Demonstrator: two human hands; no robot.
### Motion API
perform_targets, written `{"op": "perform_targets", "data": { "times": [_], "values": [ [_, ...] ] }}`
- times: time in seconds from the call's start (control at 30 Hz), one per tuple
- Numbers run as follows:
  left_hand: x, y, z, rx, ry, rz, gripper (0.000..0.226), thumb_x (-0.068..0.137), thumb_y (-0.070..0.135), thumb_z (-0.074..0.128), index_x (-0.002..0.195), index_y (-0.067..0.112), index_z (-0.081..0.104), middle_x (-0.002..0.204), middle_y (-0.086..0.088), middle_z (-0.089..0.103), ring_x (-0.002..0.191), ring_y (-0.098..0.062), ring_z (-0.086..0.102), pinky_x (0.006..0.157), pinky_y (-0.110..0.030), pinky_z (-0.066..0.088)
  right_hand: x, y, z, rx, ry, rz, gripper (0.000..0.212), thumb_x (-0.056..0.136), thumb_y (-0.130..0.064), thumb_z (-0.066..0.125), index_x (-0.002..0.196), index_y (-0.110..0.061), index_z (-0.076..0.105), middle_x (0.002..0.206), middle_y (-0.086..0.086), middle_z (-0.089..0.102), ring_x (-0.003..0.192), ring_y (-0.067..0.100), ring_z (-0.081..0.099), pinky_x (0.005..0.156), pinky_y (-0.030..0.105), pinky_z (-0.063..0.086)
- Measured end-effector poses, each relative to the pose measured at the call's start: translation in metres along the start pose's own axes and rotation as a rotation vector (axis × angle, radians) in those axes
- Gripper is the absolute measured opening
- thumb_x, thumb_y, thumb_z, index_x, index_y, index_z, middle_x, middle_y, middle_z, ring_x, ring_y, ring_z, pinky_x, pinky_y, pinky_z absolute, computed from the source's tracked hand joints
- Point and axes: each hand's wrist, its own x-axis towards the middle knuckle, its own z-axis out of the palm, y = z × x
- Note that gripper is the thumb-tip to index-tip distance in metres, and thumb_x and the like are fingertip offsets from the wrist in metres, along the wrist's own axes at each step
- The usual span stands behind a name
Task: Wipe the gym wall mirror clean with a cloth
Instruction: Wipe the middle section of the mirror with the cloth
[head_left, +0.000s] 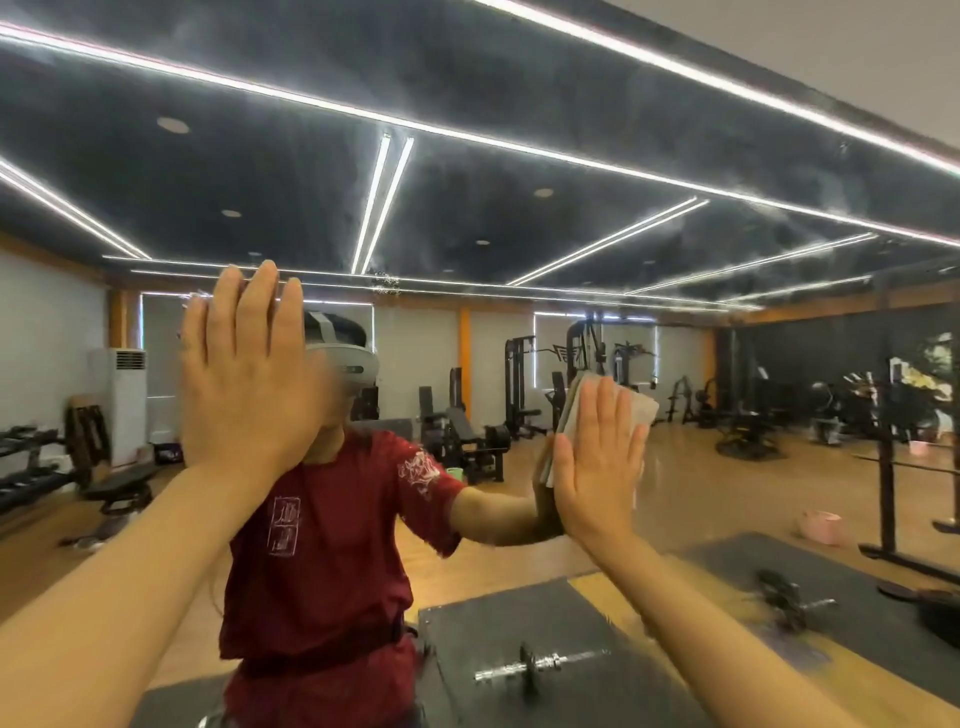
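Glass fills nearly our whole view: the large gym wall mirror (675, 322) stands upright before us, running past the left, right and bottom edges of the view, with only a pale strip of wall showing toward the upper right corner. We press our right hand (597, 462) flat against it, fingers straight and pointing up, with the folded beige-grey cloth (641, 408) trapped between palm and glass. The cloth sits right of the mirror's middle, at about mid-height. Its long axis seems to run up and down, slightly tilted, but the hand covers most of it; only its top edge and right side show, so we cannot tell its full shape. Our left hand (244, 374) is also spread flat, fingers straight and together, pointing up, toward the mirror's left side; it holds nothing, and we cannot tell whether it touches the glass or stands just off it.

In the reflection we see a person in a dark red printed T-shirt (322, 551), partly hidden behind the left hand. A chrome dumbbell (540, 665) lies on a dark mat (467, 634) near the mirror's bottom edge, and a pink bucket (821, 527) stands on the wood floor toward the right edge.
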Motion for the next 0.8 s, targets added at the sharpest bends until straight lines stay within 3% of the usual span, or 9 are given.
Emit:
{"op": "perform_targets", "data": {
  "times": [0.23, 0.37, 0.57, 0.67, 0.8],
  "values": [
    [0.001, -0.002, 0.0, -0.014, -0.004, 0.003, 0.059, 0.096, 0.033, 0.037, 0.147, 0.002, 0.032, 0.155, -0.02, 0.027, 0.147, -0.037, 0.016, 0.121, -0.047, 0.005, 0.142, -0.001, -0.033, -0.008, 0.04, 0.081, 0.063, 0.1, -0.041, 0.015, 0.157, -0.018, 0.0, 0.165, 0.006, -0.002, 0.152, 0.022, -0.007, 0.121, 0.054, 0.0],
    [-0.001, -0.001, 0.001, -0.027, 0.003, 0.006, 0.06, 0.096, 0.033, 0.036, 0.147, 0.002, 0.031, 0.155, -0.021, 0.028, 0.147, -0.038, 0.017, 0.121, -0.047, 0.004, 0.096, -0.001, -0.016, 0.034, 0.08, 0.042, 0.059, 0.102, -0.035, 0.017, 0.157, -0.018, 0.003, 0.166, 0.004, -0.002, 0.152, 0.018, -0.006, 0.122, 0.052, -0.002],
    [0.0, -0.002, 0.001, -0.013, 0.002, 0.008, 0.059, 0.097, 0.033, 0.037, 0.148, 0.004, 0.03, 0.156, -0.02, 0.027, 0.147, -0.037, 0.017, 0.121, -0.044, -0.001, -0.062, -0.025, 0.016, 0.028, -0.009, -0.097, 0.064, 0.099, -0.032, 0.022, 0.158, -0.018, 0.0, 0.166, 0.005, -0.002, 0.152, 0.027, 0.001, 0.118, 0.059, 0.002],
    [0.0, -0.002, 0.002, -0.005, 0.005, 0.009, 0.058, 0.097, 0.033, 0.039, 0.148, 0.005, 0.03, 0.156, -0.019, 0.027, 0.147, -0.037, 0.018, 0.121, -0.045, 0.002, -0.032, -0.049, 0.018, -0.005, 0.009, -0.11, 0.064, 0.099, -0.034, 0.023, 0.157, -0.019, 0.0, 0.165, 0.006, 0.0, 0.152, 0.028, 0.002, 0.117, 0.062, 0.007],
    [0.001, -0.003, 0.003, 0.011, 0.018, 0.013, 0.058, 0.097, 0.033, 0.039, 0.148, 0.005, 0.03, 0.156, -0.018, 0.029, 0.147, -0.037, 0.019, 0.121, -0.046, 0.005, 0.035, -0.107, 0.013, 0.008, 0.06, -0.11, 0.064, 0.099, -0.035, 0.024, 0.158, -0.015, 0.009, 0.165, 0.007, 0.002, 0.152, 0.026, -0.002, 0.12, 0.056, 0.001]
  ]
}}
